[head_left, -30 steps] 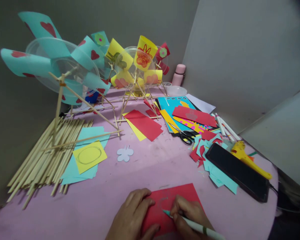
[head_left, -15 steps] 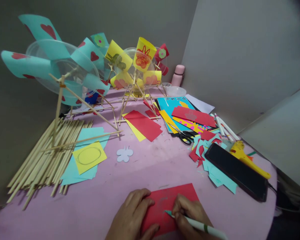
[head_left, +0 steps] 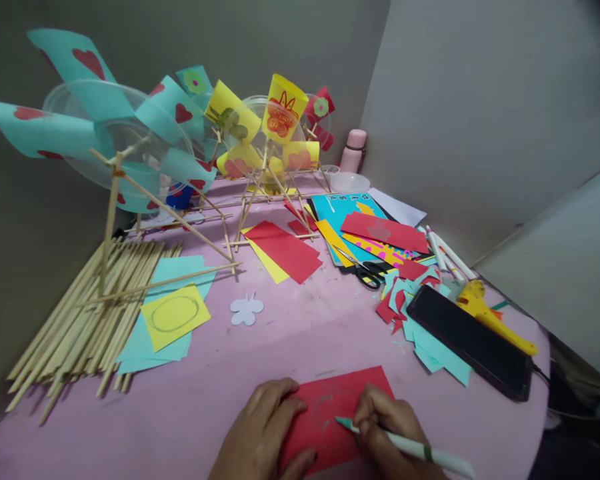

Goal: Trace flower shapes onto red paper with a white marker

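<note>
A red paper sheet (head_left: 337, 400) lies on the pink table (head_left: 300, 333) near its front edge. My left hand (head_left: 267, 433) rests flat on the sheet's left side, fingers spread, pressing it down. My right hand (head_left: 390, 433) is closed round a white and green marker pen (head_left: 405, 445), its tip touching the red sheet beside a faint drawn curve. A white paper flower cut-out (head_left: 247, 310) lies in the middle of the table.
Bamboo sticks (head_left: 75, 320) are piled at left beside yellow and teal sheets (head_left: 173, 313). Paper windmills on stick frames (head_left: 130, 147) stand at the back. Scissors (head_left: 363, 270), coloured paper, a black phone (head_left: 470, 340), a yellow glue gun (head_left: 490, 317) and pens lie at right.
My right hand and the pen have shifted slightly right along the red sheet. The view has moved a little; my left hand has stayed put.
</note>
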The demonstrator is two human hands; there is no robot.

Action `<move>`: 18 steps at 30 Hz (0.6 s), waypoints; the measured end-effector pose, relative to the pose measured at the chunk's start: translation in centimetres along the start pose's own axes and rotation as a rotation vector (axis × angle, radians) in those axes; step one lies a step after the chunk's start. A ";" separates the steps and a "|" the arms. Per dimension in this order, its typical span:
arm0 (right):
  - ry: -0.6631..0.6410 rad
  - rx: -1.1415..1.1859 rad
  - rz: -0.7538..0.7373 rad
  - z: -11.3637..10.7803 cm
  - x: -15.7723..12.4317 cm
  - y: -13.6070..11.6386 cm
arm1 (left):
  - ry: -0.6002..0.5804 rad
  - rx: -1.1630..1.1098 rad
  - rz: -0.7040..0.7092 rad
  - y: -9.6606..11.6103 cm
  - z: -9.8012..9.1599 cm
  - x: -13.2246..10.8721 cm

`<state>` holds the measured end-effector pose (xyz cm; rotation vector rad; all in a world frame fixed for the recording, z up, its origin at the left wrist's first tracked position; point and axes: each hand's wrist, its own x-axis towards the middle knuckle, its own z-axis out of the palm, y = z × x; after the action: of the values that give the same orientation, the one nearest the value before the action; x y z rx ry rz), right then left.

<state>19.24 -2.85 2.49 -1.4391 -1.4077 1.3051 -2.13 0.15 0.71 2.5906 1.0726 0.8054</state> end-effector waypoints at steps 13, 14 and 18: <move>0.014 -0.164 0.014 0.0 0.2 0.2 | 0.047 0.029 0.058 -0.6 0.6 -0.4; 0.012 -0.178 0.006 0.0 0.2 0.2 | 0.055 0.022 0.058 -0.7 0.8 -0.5; 0.011 -0.251 -0.006 0.0 0.3 0.5 | 0.060 0.008 0.050 -1.0 1.2 -0.7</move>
<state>19.34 -2.66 2.01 -1.5997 -1.6124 1.1458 -2.46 0.30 -0.93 2.6245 1.0332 0.8971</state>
